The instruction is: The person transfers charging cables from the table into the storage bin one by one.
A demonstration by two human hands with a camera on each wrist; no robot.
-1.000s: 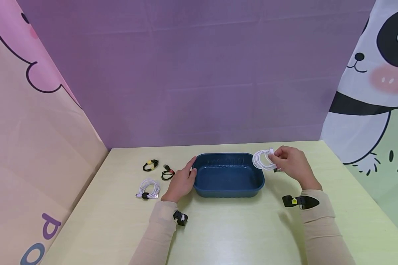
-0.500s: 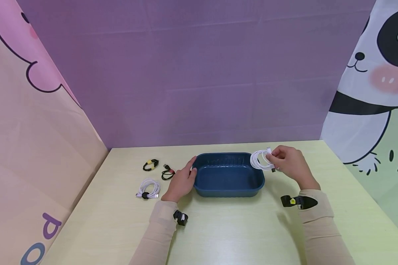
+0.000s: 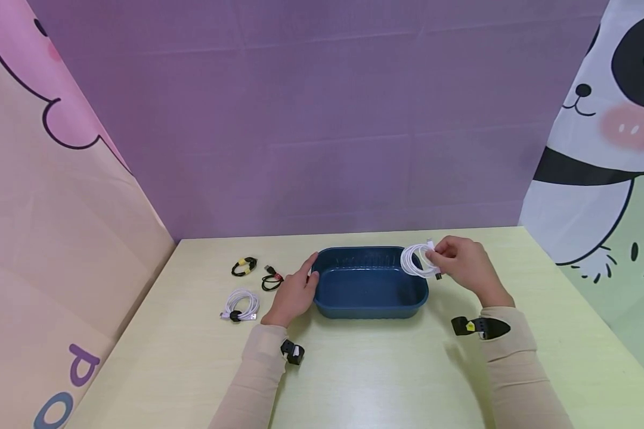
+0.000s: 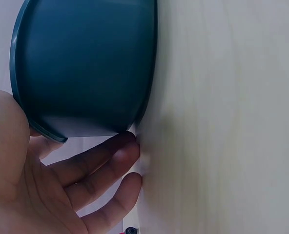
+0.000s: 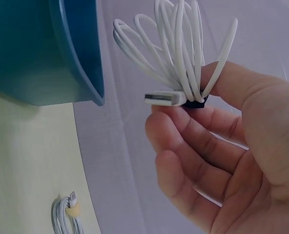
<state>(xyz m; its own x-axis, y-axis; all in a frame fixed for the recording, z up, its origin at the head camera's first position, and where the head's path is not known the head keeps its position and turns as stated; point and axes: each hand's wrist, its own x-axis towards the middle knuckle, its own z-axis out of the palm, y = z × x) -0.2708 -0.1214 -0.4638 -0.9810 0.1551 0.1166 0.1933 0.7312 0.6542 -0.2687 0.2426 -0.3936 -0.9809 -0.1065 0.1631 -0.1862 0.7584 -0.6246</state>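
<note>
In the head view, my right hand [image 3: 467,265] pinches a coiled white USB cable [image 3: 414,262] over the right rim of a blue plastic bin [image 3: 370,313]. The right wrist view shows the cable's USB plug [image 5: 161,98] and a black tie at the fingertips. My left hand [image 3: 295,295] holds the bin's left end, thumb at the rim. In the left wrist view, several fingers [image 4: 100,170] lie against or near the bin's outer wall [image 4: 86,63]. The bin's visible floor is bare.
Left of the bin lie a black cable with yellow bands [image 3: 244,267], a black cable with a red tie [image 3: 271,280] and a coiled white cable [image 3: 241,305]. Another pale cable with a yellowish tie [image 5: 69,214] shows in the right wrist view. A purple backdrop [image 3: 322,119] stands behind.
My right hand has moved slightly left with the white cable, bringing the coil farther over the bin. The left hand and the bin stay where they were.
</note>
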